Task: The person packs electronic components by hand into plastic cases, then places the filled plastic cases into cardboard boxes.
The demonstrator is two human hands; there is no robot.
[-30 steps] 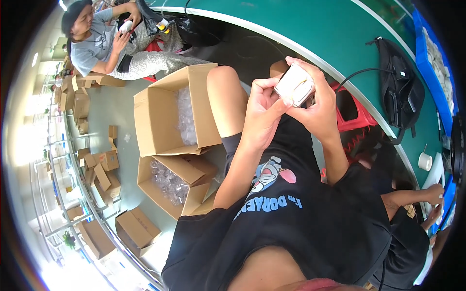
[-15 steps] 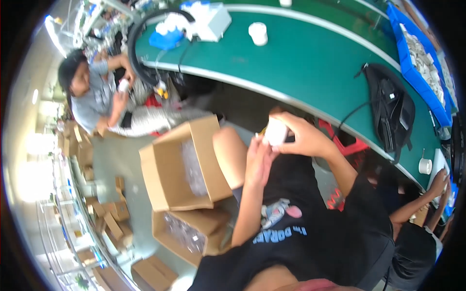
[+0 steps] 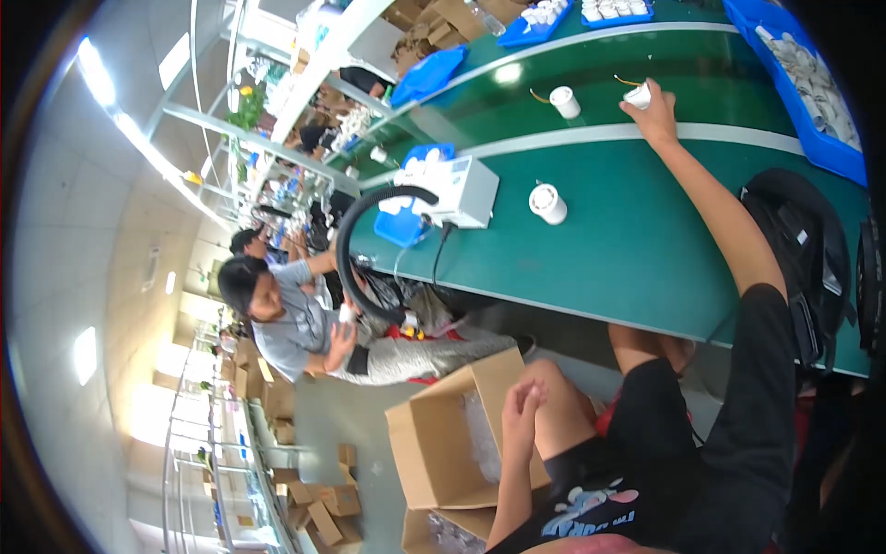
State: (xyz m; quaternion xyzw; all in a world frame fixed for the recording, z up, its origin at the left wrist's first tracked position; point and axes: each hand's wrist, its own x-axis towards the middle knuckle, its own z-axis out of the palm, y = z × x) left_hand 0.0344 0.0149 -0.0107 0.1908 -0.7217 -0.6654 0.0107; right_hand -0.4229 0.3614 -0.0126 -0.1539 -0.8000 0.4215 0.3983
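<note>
Reaching far to upper right: right hand (image 3: 657, 113), fingers closed on small white cylinder (image 3: 639, 94) over green belt (image 3: 646, 240). Left hand (image 3: 524, 403) empty, fingers loosely together, above knee. Risk: overstretched grip slipping, cylinder rolling off.

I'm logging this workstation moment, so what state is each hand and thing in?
right hand: stretched out over the green belt, closed on the small white cylinder.
left hand: empty, fingers loosely curled, resting at the knee.
cardboard box: flaps open, clear bags inside.
white round part: lying loose on the belt.
blue tray: full of white parts.
</note>
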